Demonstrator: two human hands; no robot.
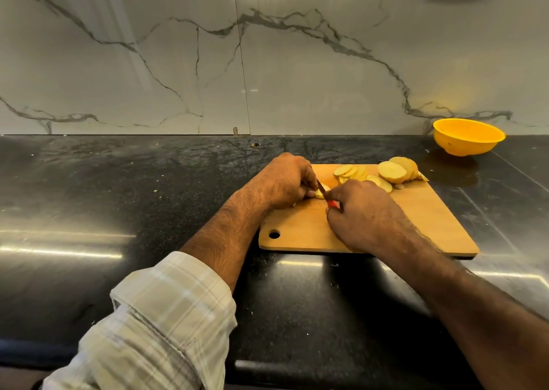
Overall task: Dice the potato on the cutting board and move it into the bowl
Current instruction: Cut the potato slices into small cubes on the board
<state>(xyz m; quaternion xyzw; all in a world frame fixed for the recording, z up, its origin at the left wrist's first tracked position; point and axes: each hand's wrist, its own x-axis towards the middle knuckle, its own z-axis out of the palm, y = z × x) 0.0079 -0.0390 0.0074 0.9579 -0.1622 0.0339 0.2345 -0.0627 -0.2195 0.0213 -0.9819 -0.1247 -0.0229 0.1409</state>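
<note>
- Potato piece (320, 193) is being pinned near the middle of the cutting board (416, 220), between the two hands; being wet and firm, it is judged slippery, so it is best gripped by its sides with fingertips kept back from the edge.
- Left hand (285, 181) is being curled over that piece, holding it.
- Right hand (361, 211) is being closed round a red-handled knife (326, 196).
- Cut slices (392, 172) are being left piled at the board's far edge; they are light and easily scattered.
- Bowl (468, 136) is being kept well apart on the table (118, 196).
- Blade and the piece's shape are being mostly hidden by the fingers.
</note>
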